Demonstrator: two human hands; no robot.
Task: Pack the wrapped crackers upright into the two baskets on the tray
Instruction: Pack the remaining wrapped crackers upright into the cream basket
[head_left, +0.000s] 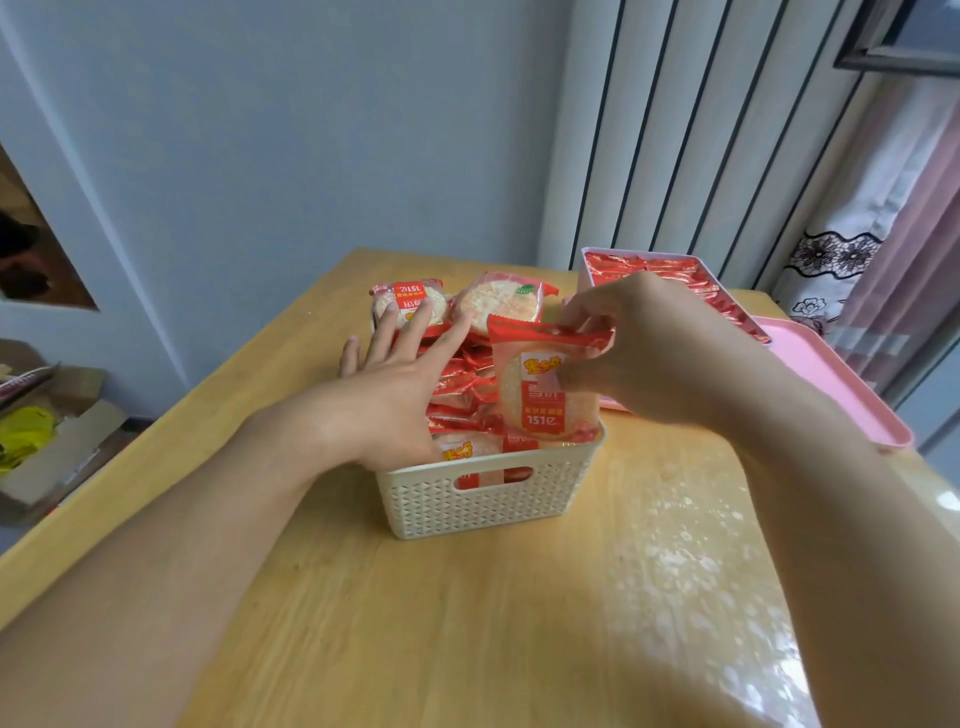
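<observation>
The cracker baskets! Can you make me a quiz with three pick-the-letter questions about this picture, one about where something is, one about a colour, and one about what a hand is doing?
1. Where does the white basket stand?
A. on the wooden table
B. on the floor
C. on a chair

2. What colour is the tray?
A. green
B. pink
C. black

3. What is the right hand doing?
A. lying flat on the table
B. pointing at the window
C. pinching a wrapped cracker

Answers:
1 A, the white basket sits straight on the wooden table.
2 B, the tray at the right edge of the table is pink.
3 C, its fingers and thumb hold a wrapped cracker upright over the basket, while the left hand is spread open above the packets.
</observation>
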